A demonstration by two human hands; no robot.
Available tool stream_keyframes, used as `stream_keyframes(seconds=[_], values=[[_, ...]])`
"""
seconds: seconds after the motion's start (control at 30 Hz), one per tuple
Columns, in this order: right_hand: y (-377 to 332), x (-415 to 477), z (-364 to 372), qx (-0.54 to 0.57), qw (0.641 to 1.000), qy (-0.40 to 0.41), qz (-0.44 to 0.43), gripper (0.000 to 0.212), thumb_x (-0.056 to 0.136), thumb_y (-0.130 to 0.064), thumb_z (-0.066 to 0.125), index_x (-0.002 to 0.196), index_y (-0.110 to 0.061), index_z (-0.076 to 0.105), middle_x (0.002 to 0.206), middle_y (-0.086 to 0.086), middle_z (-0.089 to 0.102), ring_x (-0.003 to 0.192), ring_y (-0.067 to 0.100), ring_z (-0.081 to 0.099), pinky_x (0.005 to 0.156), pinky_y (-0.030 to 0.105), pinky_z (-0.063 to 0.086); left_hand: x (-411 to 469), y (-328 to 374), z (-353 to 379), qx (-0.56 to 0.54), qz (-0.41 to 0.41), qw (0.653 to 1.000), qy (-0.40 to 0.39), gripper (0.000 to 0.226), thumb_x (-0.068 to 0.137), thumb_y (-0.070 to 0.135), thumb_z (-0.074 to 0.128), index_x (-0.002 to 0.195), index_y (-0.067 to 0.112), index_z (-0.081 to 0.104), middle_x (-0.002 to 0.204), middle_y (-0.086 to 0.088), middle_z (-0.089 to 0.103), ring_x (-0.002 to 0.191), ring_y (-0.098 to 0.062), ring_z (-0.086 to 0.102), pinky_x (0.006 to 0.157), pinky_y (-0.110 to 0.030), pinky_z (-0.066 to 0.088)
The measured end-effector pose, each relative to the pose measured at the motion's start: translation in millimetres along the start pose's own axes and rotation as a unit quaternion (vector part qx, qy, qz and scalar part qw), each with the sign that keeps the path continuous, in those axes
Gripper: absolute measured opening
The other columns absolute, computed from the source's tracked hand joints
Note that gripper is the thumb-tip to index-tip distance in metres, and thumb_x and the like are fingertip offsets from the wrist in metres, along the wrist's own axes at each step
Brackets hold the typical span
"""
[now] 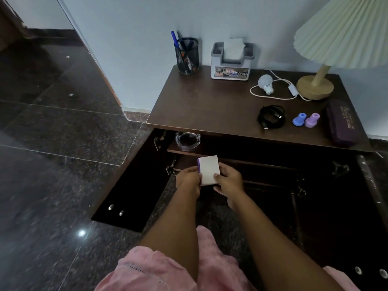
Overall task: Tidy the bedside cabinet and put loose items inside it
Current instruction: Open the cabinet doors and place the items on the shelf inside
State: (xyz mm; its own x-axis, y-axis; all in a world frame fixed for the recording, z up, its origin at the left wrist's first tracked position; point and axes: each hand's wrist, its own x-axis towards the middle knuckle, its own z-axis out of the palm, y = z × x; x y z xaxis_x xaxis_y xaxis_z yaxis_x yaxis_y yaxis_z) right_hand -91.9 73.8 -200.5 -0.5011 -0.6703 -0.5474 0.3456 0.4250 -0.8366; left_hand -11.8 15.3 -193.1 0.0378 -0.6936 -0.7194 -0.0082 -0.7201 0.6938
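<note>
A small white box with a purple edge (208, 172) is held in front of the open dark wooden bedside cabinet (210, 106), at the level of its lower shelf. My left hand (188, 180) grips the box's left side and my right hand (230, 180) grips its right side. A glass ashtray (187, 141) sits on the upper shelf inside. On the cabinet top lie a coiled black cable (271, 117), a blue and a purple small plastic piece (306, 120), a purple case (341, 122) and a loose light bulb (265, 84).
Both cabinet doors stand open, the left door (134, 185) and the right door (344, 206). A mesh pen holder (187, 56), a tissue box (232, 61) and a lamp (319, 80) with a white cord stand at the back. Dark polished floor lies to the left.
</note>
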Motion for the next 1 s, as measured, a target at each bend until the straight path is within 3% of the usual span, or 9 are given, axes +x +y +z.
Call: stream_keyframes(seconds=[0.17, 0.33, 0.53, 0.63, 0.73, 0.8, 0.93, 1.0], values=[[6, 41, 7, 0.037, 0.997, 0.067, 0.020, 0.035, 0.090, 0.003, 0.055, 0.123, -0.005, 0.055, 0.123, 0.013, 0.060, 0.094, 0.018, 0.058, 0.055, 0.018, 0.050, 29, -3, 24, 0.024, 0.009, 0.999, -0.022, 0.047, 0.087, -0.012, 0.045, 0.126, 0.011, 0.058, 0.122, -0.016, 0.060, 0.107, -0.031, 0.060, 0.086, -0.041, 0.054], [4, 85, 6, 0.008, 0.996, 0.088, -0.002, 0.033, 0.091, -0.003, 0.056, 0.123, -0.007, 0.057, 0.123, 0.013, 0.061, 0.101, 0.021, 0.060, 0.064, 0.018, 0.050, 61, -3, 55, 0.013, 0.059, 0.998, 0.016, 0.033, 0.086, -0.004, 0.055, 0.115, 0.010, 0.064, 0.116, -0.014, 0.065, 0.104, -0.028, 0.063, 0.092, -0.042, 0.053], [5, 125, -4, -0.082, 0.993, 0.070, -0.045, 0.039, 0.092, -0.004, 0.052, 0.129, -0.015, 0.056, 0.127, 0.007, 0.060, 0.115, 0.024, 0.056, 0.084, 0.029, 0.045, 97, -6, 77, 0.105, 0.107, 0.988, 0.023, 0.029, 0.081, 0.004, 0.066, 0.105, 0.019, 0.070, 0.109, -0.008, 0.069, 0.100, -0.022, 0.064, 0.090, -0.036, 0.054], [13, 131, 2, -0.062, 0.995, 0.061, -0.053, 0.047, 0.092, -0.001, 0.052, 0.137, -0.014, 0.048, 0.134, 0.008, 0.054, 0.120, 0.022, 0.052, 0.089, 0.028, 0.044, 107, -6, 77, 0.172, 0.146, 0.973, 0.054, 0.028, 0.080, 0.010, 0.068, 0.105, 0.023, 0.069, 0.110, -0.005, 0.069, 0.101, -0.019, 0.063, 0.084, -0.023, 0.050], [20, 132, 12, -0.080, 0.993, 0.034, -0.084, 0.052, 0.090, 0.005, 0.052, 0.139, -0.010, 0.042, 0.137, 0.013, 0.050, 0.122, 0.027, 0.050, 0.100, 0.038, 0.045, 108, 0, 78, 0.194, 0.188, 0.959, 0.082, 0.027, 0.083, 0.012, 0.065, 0.107, 0.022, 0.069, 0.110, -0.006, 0.070, 0.103, -0.022, 0.063, 0.085, -0.025, 0.047], [22, 134, 16, -0.076, 0.994, 0.009, -0.082, 0.052, 0.089, 0.007, 0.051, 0.137, -0.009, 0.042, 0.140, 0.014, 0.046, 0.122, 0.030, 0.050, 0.099, 0.042, 0.046, 106, 4, 78, 0.211, 0.207, 0.952, 0.076, 0.028, 0.085, 0.009, 0.061, 0.108, 0.021, 0.069, 0.112, -0.006, 0.069, 0.105, -0.022, 0.063, 0.086, -0.024, 0.046], [24, 138, 11, -0.125, 0.990, -0.033, -0.061, 0.059, 0.088, 0.009, 0.050, 0.142, -0.014, 0.037, 0.146, 0.009, 0.040, 0.124, 0.027, 0.048, 0.084, 0.028, 0.043, 102, 9, 76, 0.263, 0.225, 0.936, 0.069, 0.030, 0.086, 0.004, 0.055, 0.108, 0.019, 0.068, 0.115, -0.007, 0.068, 0.109, -0.023, 0.061, 0.089, -0.024, 0.044], [20, 134, 5, -0.187, 0.979, -0.046, -0.062, 0.068, 0.088, 0.009, 0.050, 0.147, -0.017, 0.028, 0.151, 0.007, 0.032, 0.129, 0.026, 0.043, 0.093, 0.029, 0.043, 97, 10, 74, 0.281, 0.227, 0.930, 0.069, 0.032, 0.086, 0.004, 0.054, 0.111, 0.020, 0.066, 0.117, -0.008, 0.066, 0.111, -0.024, 0.060, 0.087, -0.023, 0.043]])
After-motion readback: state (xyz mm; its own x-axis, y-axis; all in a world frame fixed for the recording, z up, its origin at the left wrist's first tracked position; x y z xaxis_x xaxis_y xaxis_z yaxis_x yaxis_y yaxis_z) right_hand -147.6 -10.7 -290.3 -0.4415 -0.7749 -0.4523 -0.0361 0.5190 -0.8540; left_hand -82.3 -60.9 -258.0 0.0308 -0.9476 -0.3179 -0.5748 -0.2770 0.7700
